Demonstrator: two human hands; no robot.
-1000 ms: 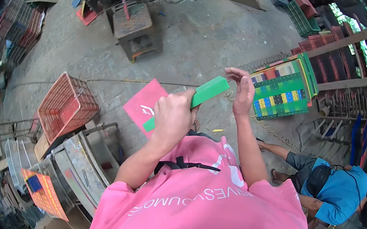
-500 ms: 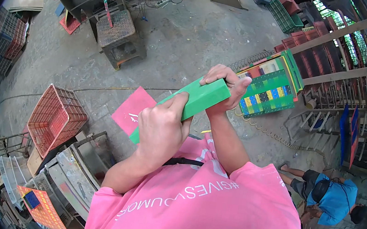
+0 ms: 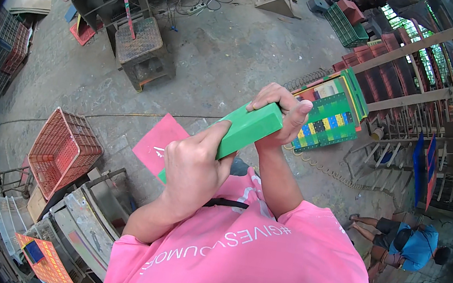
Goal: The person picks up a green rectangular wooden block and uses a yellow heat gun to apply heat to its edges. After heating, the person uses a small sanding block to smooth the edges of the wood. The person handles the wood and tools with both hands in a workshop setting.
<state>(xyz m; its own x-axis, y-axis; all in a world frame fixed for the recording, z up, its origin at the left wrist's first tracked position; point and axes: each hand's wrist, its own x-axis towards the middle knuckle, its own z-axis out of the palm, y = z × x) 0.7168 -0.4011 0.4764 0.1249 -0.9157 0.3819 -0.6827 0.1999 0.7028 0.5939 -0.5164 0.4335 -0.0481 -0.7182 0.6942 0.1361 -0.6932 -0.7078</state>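
Observation:
A long green rectangular block (image 3: pixel 251 127) is held slantwise in front of my chest. Around its lower left part my left hand (image 3: pixel 196 163) is closed, thumb lying along the upper face. The far right end is gripped by my right hand (image 3: pixel 283 112), fingers over the top edge and thumb sticking out. Beyond my left hand shows a flat pink square (image 3: pixel 159 143) with white marks; whether it touches the block I cannot tell. My left hand hides part of the block, whose other end peeks out beside the pink square.
A red plastic crate (image 3: pixel 67 152) stands at the left near a worn metal bench (image 3: pixel 85 217). A small table (image 3: pixel 139 41) is farther off. To the right are stacked green panels (image 3: pixel 327 117) and wooden racks (image 3: pixel 426 99). A person in blue (image 3: pixel 416 246) sits at the lower right.
The view has shifted slightly. Both hands keep their hold on the green block, and my left hand appears a little farther along, covering more of its lower left part.

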